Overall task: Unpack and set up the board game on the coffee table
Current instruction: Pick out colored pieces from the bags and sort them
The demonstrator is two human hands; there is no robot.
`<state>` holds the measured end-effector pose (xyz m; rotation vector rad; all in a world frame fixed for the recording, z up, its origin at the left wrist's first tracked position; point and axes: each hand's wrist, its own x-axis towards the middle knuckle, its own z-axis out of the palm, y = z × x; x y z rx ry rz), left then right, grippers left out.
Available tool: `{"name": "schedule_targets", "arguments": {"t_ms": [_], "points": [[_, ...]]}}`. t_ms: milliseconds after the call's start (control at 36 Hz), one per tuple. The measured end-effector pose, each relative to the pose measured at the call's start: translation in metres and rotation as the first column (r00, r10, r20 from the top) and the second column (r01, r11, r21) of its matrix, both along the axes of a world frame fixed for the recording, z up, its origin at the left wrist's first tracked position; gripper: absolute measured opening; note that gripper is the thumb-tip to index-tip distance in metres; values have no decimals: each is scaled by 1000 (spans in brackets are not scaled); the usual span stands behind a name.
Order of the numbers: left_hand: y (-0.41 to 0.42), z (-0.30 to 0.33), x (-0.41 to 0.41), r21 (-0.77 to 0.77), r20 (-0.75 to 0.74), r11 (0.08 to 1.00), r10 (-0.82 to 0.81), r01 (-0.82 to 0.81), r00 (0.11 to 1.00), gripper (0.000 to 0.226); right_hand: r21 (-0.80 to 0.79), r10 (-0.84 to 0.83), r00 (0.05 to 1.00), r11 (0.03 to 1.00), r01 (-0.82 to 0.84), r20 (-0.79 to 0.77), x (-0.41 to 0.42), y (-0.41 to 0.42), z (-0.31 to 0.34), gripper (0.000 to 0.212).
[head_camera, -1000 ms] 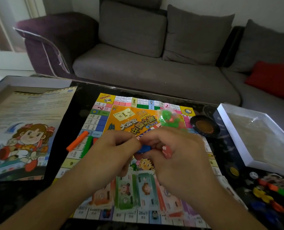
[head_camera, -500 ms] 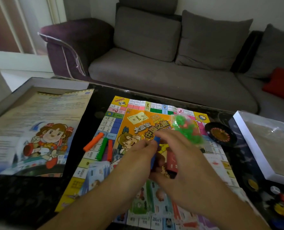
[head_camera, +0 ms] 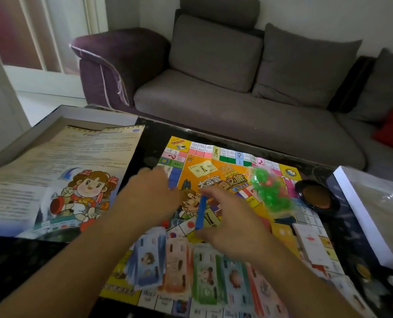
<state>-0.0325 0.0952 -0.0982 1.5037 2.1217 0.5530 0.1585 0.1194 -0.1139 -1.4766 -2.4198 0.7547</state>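
Head view is showing the right hand (head_camera: 232,223) pinching a blue stick (head_camera: 201,213) above the game board (head_camera: 223,166), which is lying flat on the coffee table (head_camera: 151,138). Left hand (head_camera: 149,193) is reaching over the board's left side, its finger posture too blurred to tell. Pieces are being laid out; next, the stick probably needs setting down on that side.

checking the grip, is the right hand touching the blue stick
Touching. The head view shows the right hand with fingers at the blue stick's top and thumb side at its bottom end.

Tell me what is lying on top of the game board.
On the game board lie a clear bag of green pieces, fanned play money and white cards. The right hand holds a blue stick. The left hand covers anything beneath it.
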Motion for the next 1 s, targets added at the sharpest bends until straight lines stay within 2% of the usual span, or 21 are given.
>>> {"name": "schedule_targets", "arguments": {"t_ms": [56,139,194,250,333,417,500,583,722,778,861,944,1000], "points": [[5,-9,-12,-111,-133,994,3,-18,991,44,-16,32,999,999,-31,45,-19,12,-8,80],[7,-21,-18,-256,-208,967,-47,-8,977,68,-40,62,994,997,-59,86,-44,25,-18,65],[9,-29,-19,-301,-224,953,-88,17,971,85,-51,80,994,996,-76,80,-55,32,-24,65],[11,-34,-19,-316,-211,948,-97,26,973,89,-69,93,995,994,-90,47,-63,34,-28,73],[13,-37,-19,-268,-201,963,-63,7,978,67,-60,125,992,991,-123,33,-72,35,-32,85],[19,-42,-24,-217,-215,976,-69,21,974,45,-49,130,991,990,-129,20,-77,33,-35,89],[25,-48,-28,-208,-136,978,-53,24,989,44,-14,108,994,994,-108,6,-81,32,-36,82],[27,-49,-30,-158,-118,987,-27,8,993,41,-4,85,996,996,-85,-17,-86,32,-41,73],[24,-48,-30,-123,-136,992,-2,-15,991,39,2,102,994,995,-102,-49,-73,29,-36,80],[23,-45,-26,-83,-153,997,-2,-11,988,35,25,77,996,997,-76,-46,-60,25,-29,69],[20,-35,-14,7,-147,998,-68,69,987,25,62,-1,998,998,4,-58,-34,13,-21,37],[14,-21,9,41,-94,983,-174,178,980,12,43,-53,996,998,56,-68,2,-3,-15,23],[8,-16,23,24,-84,965,-259,262,962,11,24,-89,993,996,91,-80,24,-16,-12,22]]}}
